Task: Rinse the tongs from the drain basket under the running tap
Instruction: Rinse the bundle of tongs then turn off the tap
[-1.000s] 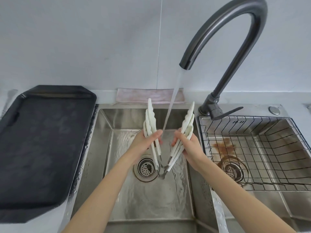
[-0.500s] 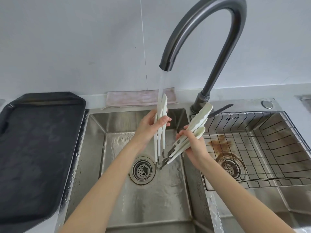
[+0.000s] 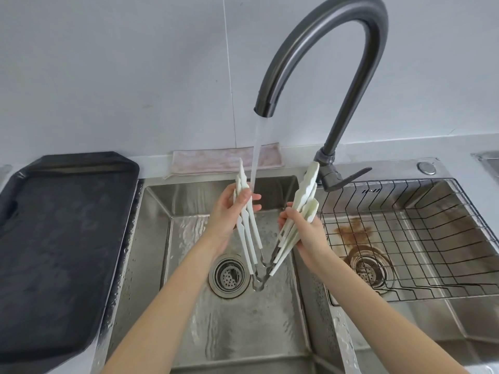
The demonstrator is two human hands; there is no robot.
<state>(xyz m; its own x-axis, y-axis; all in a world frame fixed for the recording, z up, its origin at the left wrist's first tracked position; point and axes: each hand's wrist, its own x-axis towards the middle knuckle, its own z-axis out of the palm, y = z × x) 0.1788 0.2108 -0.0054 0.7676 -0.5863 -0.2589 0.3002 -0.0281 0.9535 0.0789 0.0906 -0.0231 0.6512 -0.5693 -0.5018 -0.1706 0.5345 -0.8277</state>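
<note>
Tongs point(image 3: 249, 233) spread under the tap point(image 3: 321, 63).
Left hand point(image 3: 229, 214) grips the ten-o'clock arms; right hand point(image 3: 305, 233) grips the two-o'clock arms.

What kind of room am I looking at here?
Most likely a home kitchen, at the sink. A double stainless sink sits under a dark gooseneck tap with water running, a wire drain basket sits in the right bowl, and a dark tray rests on the counter.
</note>
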